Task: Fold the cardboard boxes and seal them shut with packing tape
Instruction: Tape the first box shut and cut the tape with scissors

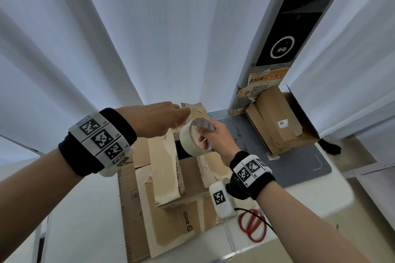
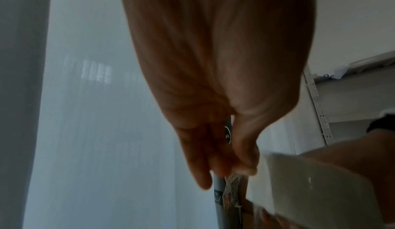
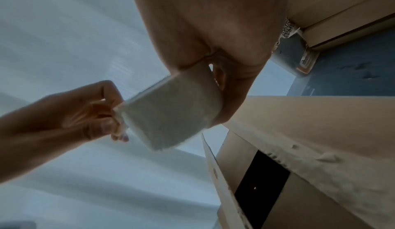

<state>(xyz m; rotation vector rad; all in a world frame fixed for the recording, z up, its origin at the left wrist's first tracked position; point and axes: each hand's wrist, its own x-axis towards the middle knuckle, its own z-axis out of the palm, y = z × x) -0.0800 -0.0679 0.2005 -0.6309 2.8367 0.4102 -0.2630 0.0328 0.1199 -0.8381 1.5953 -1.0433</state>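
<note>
The head camera sits high, looking forward and down over both forearms at the cardboard box [image 1: 171, 177] on the table [image 1: 299, 190], with white curtains [image 1: 149, 28] behind. The left wrist camera looks along the left hand [image 2: 213, 97], very close, toward the curtains. The right wrist camera looks along the right hand [image 3: 213, 30], equally close, from low beside the box. All three views share the tape roll [image 1: 193, 141].

brown boxes [image 1: 168, 179], red scissors [image 1: 252, 227], grey mat [image 1: 299, 162].
</note>
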